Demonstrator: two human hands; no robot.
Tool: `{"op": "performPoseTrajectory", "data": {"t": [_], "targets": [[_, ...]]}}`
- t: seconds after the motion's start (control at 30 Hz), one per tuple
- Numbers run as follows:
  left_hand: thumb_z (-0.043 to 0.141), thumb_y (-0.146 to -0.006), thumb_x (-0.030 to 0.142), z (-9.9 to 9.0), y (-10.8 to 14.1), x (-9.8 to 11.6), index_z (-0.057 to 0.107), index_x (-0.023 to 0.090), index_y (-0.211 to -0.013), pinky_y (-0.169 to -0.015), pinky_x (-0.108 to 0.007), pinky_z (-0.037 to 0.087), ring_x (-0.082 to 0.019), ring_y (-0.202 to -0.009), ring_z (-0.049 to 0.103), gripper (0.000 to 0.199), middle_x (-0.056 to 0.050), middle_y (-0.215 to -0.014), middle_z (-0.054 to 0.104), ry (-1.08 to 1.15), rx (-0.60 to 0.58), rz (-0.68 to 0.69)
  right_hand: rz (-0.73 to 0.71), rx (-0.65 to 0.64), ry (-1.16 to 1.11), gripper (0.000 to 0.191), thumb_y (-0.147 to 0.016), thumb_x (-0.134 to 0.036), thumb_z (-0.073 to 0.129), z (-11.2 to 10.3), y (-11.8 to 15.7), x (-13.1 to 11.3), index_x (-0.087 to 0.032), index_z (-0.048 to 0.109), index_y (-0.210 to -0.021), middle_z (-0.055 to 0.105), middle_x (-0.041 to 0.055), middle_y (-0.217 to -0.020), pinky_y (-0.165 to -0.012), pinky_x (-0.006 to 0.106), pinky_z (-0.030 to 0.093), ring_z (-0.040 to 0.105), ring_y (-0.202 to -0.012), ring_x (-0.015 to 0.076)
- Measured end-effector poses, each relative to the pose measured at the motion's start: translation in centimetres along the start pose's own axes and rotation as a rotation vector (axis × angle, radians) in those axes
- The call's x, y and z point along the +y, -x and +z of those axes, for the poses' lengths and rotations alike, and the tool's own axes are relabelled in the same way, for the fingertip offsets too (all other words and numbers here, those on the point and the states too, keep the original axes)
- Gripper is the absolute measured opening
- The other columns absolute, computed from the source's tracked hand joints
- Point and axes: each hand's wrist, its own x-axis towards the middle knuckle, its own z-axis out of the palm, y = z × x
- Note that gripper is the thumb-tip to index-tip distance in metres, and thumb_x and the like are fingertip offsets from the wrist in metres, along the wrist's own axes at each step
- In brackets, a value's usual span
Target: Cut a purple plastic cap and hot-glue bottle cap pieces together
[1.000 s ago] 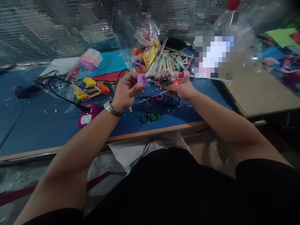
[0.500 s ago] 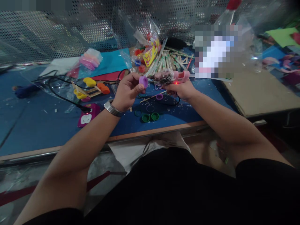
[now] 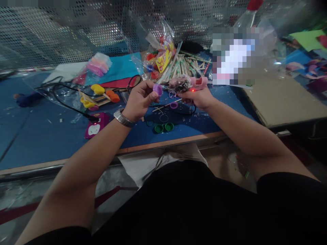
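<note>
Between its thumb and fingers, my left hand [image 3: 140, 100] pinches a purple bottle cap [image 3: 157, 90]. My right hand [image 3: 201, 98] is wrapped round a pink glue gun [image 3: 196, 82] with a lit red light; its front is smeared and its nozzle points left, close to the cap. Below the gun, another purple cap [image 3: 174, 105] lies on the blue table, near a thin purple ring [image 3: 172, 94]. Two green caps [image 3: 164, 128] sit side by side nearer the table's front edge.
A purple power socket [image 3: 96, 126] with a black plug stands left of my forearm. Behind it lies a stick piece with yellow and orange caps [image 3: 98, 97]. Rolled paper sticks [image 3: 184, 66] and a plastic bag of caps [image 3: 160, 58] are at the back. Cardboard [image 3: 286, 98] lies right.
The purple cap in my left hand has turned slightly and shifted a little to the right. My right hand and the glue gun have barely moved.
</note>
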Motion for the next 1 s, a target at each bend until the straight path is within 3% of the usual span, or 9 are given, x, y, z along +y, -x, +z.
{"op": "performPoseTrajectory", "data": {"t": [0.13, 0.3, 0.53, 1.0], "targets": [[0.097, -0.077, 0.069, -0.17, 0.06, -0.08, 0.07, 0.023, -0.086, -0.056, -0.025, 0.054, -0.011, -0.06, 0.065, 0.054, 0.001, -0.075, 0.068, -0.01, -0.005, -0.004, -0.012, -0.013, 0.0, 0.033, -0.074, -0.036, 0.094, -0.03, 0.2, -0.17, -0.023, 0.066, -0.084, 0.054, -0.002, -0.065, -0.05, 0.031, 0.038, 0.049, -0.059, 0.014], [0.095, -0.079, 0.069, 0.0, 0.02, 0.12, 0.07, 0.022, -0.086, -0.057, -0.025, 0.053, -0.01, -0.06, 0.063, 0.054, 0.001, -0.076, 0.068, -0.03, -0.026, 0.025, -0.014, -0.021, -0.003, 0.035, -0.073, -0.037, 0.095, -0.12, 0.2, 0.14, -0.023, 0.062, -0.075, 0.055, -0.0007, -0.062, -0.048, 0.031, 0.038, 0.049, -0.058, 0.014], [0.097, -0.078, 0.067, 0.16, 0.07, 0.4, 0.069, 0.022, -0.086, -0.057, -0.027, 0.053, -0.011, -0.059, 0.063, 0.054, 0.001, -0.075, 0.067, -0.051, -0.024, 0.029, -0.003, -0.021, 0.026, 0.034, -0.073, -0.037, 0.094, -0.09, 0.25, 0.07, -0.023, 0.065, -0.083, 0.055, -0.0002, -0.067, -0.051, 0.033, 0.042, 0.051, -0.062, 0.0159], [0.099, -0.077, 0.064, 0.36, 0.14, 0.76, 0.07, 0.022, -0.085, -0.057, -0.026, 0.054, -0.011, -0.06, 0.063, 0.052, 0.0, -0.077, 0.07, -0.058, -0.018, 0.035, -0.024, 0.0, 0.001, 0.032, -0.071, -0.036, 0.095, -0.05, 0.19, -0.15, -0.024, 0.067, -0.083, 0.054, -0.002, -0.062, -0.048, 0.032, 0.039, 0.049, -0.058, 0.0147]]}}
